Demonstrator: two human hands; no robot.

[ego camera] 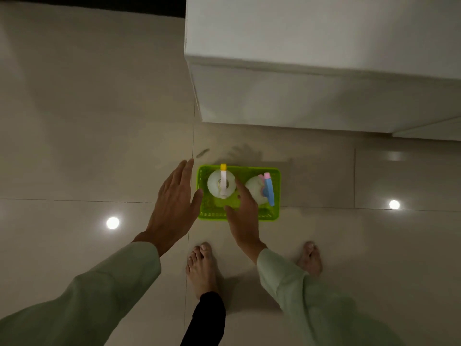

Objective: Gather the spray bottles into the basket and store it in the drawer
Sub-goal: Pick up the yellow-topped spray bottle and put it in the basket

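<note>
A bright green plastic basket (273, 216) stands on the tiled floor in front of my feet. Two white spray bottles stand upright in it: one with a white and yellow sprayer (217, 182) on the left, one with a blue and pink sprayer (255, 189) on the right. My left hand (174, 203) hovers flat and open just left of the basket, its thumb near the rim. My right hand (243, 216) is over the basket's front middle, fingers spread between the two bottles, holding nothing I can see.
A white cabinet (311, 71) fills the upper right, its base just beyond the basket. My bare feet (202, 265) stand on the glossy beige tiles (87, 146) right behind the basket. Ceiling lights reflect in the floor at left and right.
</note>
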